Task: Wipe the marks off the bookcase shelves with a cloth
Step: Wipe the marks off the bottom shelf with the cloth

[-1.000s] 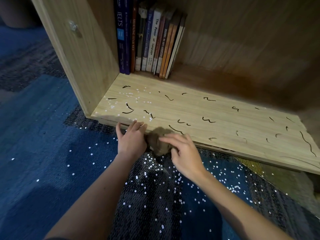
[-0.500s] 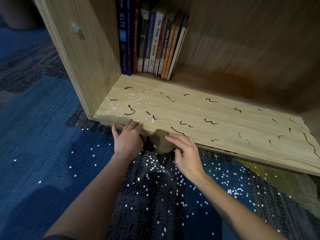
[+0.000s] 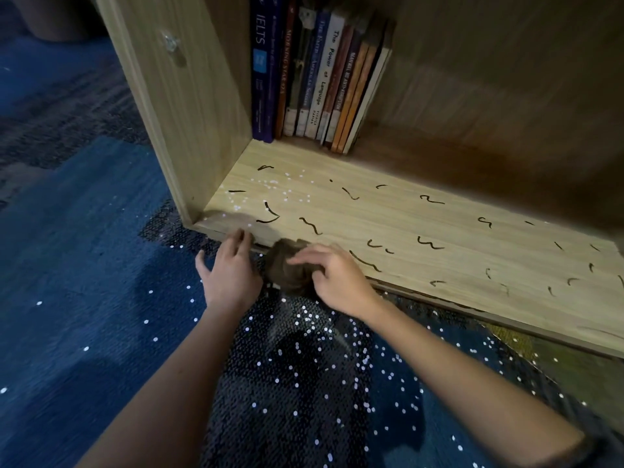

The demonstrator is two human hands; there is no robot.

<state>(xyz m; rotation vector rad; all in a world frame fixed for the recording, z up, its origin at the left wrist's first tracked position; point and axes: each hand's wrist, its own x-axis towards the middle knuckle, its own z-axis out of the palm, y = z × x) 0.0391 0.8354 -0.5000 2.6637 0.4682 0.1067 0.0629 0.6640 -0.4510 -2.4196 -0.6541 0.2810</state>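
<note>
Cloth [image 3: 287,272] gripped by right hand [image 3: 339,280] at shelf [image 3: 405,216] edge; left hand [image 3: 231,273] spread, empty.

The lone wide-angle camera, worn on the person's head, looks forward and steeply down from close range into the bookcase's bottom shelf [image 3: 405,224], with the row of books [image 3: 320,79] near the top edge and the carpet [image 3: 84,282] filling the lower half.
</note>
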